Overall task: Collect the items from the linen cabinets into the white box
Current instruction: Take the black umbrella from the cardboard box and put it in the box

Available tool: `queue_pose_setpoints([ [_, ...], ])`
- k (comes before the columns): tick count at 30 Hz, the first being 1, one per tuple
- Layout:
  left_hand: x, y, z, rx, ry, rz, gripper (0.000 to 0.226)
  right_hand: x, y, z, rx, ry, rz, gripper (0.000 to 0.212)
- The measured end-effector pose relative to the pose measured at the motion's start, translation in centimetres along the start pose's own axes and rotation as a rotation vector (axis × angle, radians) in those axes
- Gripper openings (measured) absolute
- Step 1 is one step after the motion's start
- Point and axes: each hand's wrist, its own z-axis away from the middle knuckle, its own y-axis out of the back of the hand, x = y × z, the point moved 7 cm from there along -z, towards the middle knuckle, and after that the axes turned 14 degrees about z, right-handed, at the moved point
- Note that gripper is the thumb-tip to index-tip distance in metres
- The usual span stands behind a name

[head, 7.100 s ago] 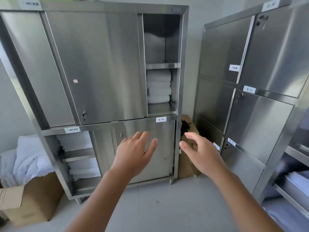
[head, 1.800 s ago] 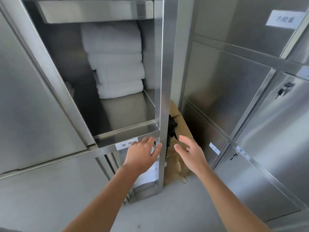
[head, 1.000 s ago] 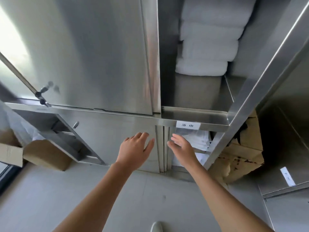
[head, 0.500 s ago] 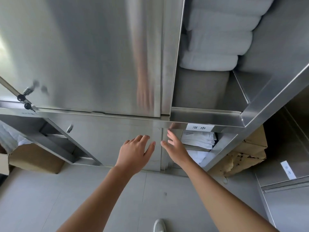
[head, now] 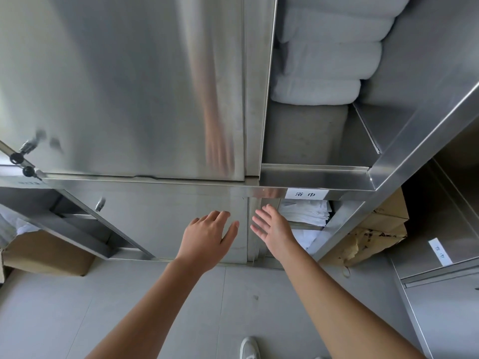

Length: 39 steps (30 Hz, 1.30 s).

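Left hand (head: 207,237): arm stretched forward, back of hand to camera, fingers straight and slightly spread, thumb out to the right. Holds nothing. It sits in front of the lower sliding door (head: 168,224); contact with the steel unclear.

Right hand (head: 274,228): arm comes in from lower right, hand turned edge-on with the palm facing left, fingers straight and fanned upward. Holds nothing. Its fingers overlap the right edge of that door, at the left side of the open lower compartment. Touching or not, can't tell. The hands are close together with a narrow gap between them.

Task items:
- Folded white linens (head: 305,212): a flat stack of thin layers with uneven edges, on a shelf in the open lower compartment just right of the right hand. More white fabric sits below that shelf.
- White towels (head: 329,60): thick folds stacked in the open upper compartment, rounded edges facing out, set toward the back.

The label (head: 305,194) on the rail between the two compartments reads 浴巾.

The linen cabinet (head: 414,130) is stainless steel. The upper door (head: 129,86) covers its left part and shows a blurred arm reflection. Keys (head: 18,158) hang in a lock at far left.

A crumpled cardboard box (head: 383,229) sits between this cabinet and the second steel cabinet (head: 453,294) on the right. The left cardboard box (head: 46,255) stands on the grey tiled floor (head: 181,307) with white fabric above it. A white shoe (head: 248,347) is at the bottom edge.
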Motion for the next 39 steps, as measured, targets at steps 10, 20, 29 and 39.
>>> queue_pose_setpoints([
  [10, 2.0, -5.5, -2.7, -0.05, 0.038, 0.118, 0.043, -2.5, 7.2, 4.2, 0.223, 0.435, 0.812, 0.044],
  [20, 3.8, -10.2, -5.2, -0.052, 0.222, 0.424, 0.061, -5.1, 13.6, 8.3, 0.277, 0.523, 0.997, 0.053],
  [29, 5.3, -12.4, -5.0, -0.058, 0.269, 0.522, 0.078, -6.0, 16.2, 8.8, 0.274, 0.518, 1.058, 0.054],
  [39, 11.5, -16.4, -6.3, -0.218, 0.218, 0.498, 0.075, -7.2, 21.5, 11.1, 0.318, 0.502, 1.078, 0.075],
])
